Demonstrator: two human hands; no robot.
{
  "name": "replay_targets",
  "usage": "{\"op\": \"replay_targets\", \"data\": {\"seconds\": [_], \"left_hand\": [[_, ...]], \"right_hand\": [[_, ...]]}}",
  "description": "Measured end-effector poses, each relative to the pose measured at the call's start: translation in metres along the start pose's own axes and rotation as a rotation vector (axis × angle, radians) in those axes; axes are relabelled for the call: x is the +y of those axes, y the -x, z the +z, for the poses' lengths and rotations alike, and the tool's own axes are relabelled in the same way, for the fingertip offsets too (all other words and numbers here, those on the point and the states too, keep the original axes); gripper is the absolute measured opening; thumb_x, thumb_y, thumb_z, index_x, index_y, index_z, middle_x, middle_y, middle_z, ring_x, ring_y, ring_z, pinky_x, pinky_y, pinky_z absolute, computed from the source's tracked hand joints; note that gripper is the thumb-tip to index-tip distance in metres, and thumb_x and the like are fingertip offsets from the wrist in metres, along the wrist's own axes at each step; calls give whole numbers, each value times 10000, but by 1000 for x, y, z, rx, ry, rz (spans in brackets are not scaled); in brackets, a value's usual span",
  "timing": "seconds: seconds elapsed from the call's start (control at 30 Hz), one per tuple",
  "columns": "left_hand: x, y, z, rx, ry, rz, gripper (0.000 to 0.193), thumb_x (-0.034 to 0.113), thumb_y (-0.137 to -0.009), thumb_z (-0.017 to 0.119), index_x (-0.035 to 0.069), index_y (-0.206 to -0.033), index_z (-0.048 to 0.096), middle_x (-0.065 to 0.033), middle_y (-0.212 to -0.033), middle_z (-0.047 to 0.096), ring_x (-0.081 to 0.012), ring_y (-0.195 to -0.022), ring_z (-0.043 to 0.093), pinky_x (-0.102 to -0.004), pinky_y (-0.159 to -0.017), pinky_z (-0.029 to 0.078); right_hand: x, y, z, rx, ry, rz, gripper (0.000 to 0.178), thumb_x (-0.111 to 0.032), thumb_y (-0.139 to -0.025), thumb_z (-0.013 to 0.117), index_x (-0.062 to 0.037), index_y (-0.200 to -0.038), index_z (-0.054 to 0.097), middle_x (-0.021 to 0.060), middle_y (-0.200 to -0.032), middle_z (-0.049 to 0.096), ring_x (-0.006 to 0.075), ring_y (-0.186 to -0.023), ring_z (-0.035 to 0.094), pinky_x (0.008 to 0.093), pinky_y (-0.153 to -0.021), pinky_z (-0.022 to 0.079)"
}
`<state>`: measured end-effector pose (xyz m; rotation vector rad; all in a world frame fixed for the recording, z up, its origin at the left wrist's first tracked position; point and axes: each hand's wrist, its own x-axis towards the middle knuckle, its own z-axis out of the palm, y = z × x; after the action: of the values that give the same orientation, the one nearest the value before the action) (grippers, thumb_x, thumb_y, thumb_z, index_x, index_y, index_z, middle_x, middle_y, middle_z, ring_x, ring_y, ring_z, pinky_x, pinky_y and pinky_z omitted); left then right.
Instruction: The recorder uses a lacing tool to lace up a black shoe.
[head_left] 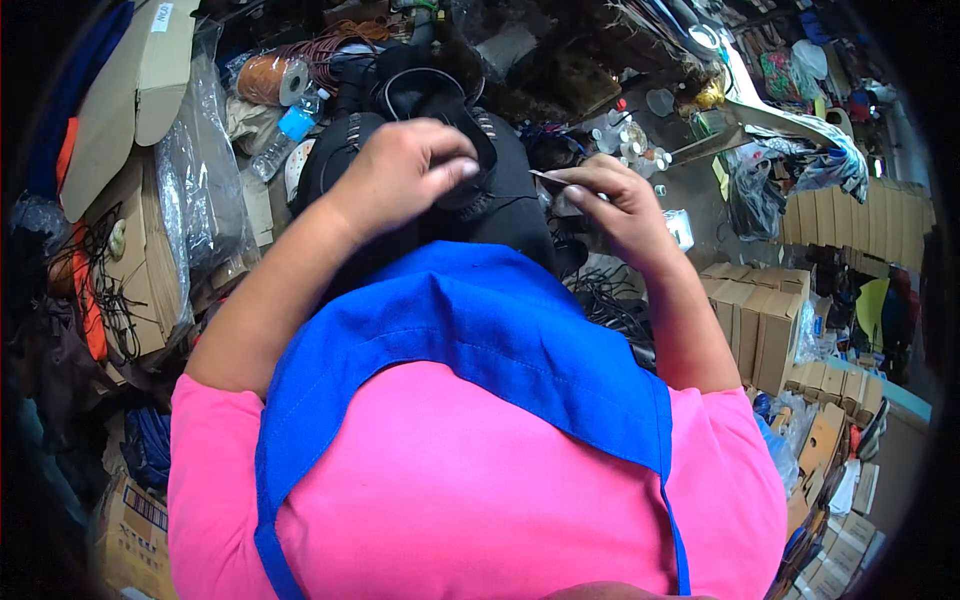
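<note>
My left hand point(405, 170) pinches the edge of a black shoe upper point(500, 205) with a row of eyelets, which rests on my lap above a blue apron point(480, 330). My right hand point(615, 205) is closed on a thin metal tool point(548, 180) whose tip points left at the black piece. A black thread or lace runs between the two hands. More black shoe parts point(420, 90) lie just beyond my left hand.
Flat cardboard boxes point(765, 320) are stacked at the right, with more at the left under clear plastic point(195, 170). A spool of brown cord point(270, 78), a plastic bottle point(290, 128), small white bottles point(635, 140) and loose black laces point(610, 300) crowd the bench.
</note>
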<state>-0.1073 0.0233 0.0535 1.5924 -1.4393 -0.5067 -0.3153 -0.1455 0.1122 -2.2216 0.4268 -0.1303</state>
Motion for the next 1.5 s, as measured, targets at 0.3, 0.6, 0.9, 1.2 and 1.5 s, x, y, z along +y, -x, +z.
{"op": "replay_targets", "data": {"seconds": [0.3,0.6,0.9,1.2,1.5], "left_hand": [[-19,-27,3,-193,-59,32,179,83,-752,695,58,-929,680,-79,-946,593,-234,-970,586,-328,-877,464],[-30,-39,0,-406,114,-91,171,90,-758,693,62,-926,685,-69,-878,576,-208,-917,574,-310,-841,449],[-30,-43,-7,-532,221,-154,241,126,-778,639,68,-1003,704,-77,-925,606,-214,-946,563,-320,-887,430],[-38,-44,-6,-555,308,-154,250,103,-768,636,59,-1004,703,-84,-934,614,-211,-965,562,-316,-897,426],[-35,-44,-5,-558,269,-173,258,103,-761,634,61,-1006,703,-88,-944,611,-218,-967,563,-321,-899,426]], "right_hand": [[6,-23,28,-100,160,-43,194,-104,-802,654,-102,-987,709,117,-838,626,270,-781,631,345,-695,500],[-1,-27,23,-141,233,-8,215,-105,-759,616,-81,-950,712,146,-841,644,308,-802,637,380,-736,510],[-11,-30,23,-142,377,-10,234,-111,-736,593,-68,-931,715,161,-855,654,318,-822,645,379,-769,516],[-11,-28,25,-128,210,29,218,-112,-753,598,-55,-931,709,163,-869,662,316,-829,648,376,-772,515],[-11,-27,30,-133,306,13,214,-114,-748,605,-53,-927,706,168,-869,661,326,-831,646,384,-774,518]]}}
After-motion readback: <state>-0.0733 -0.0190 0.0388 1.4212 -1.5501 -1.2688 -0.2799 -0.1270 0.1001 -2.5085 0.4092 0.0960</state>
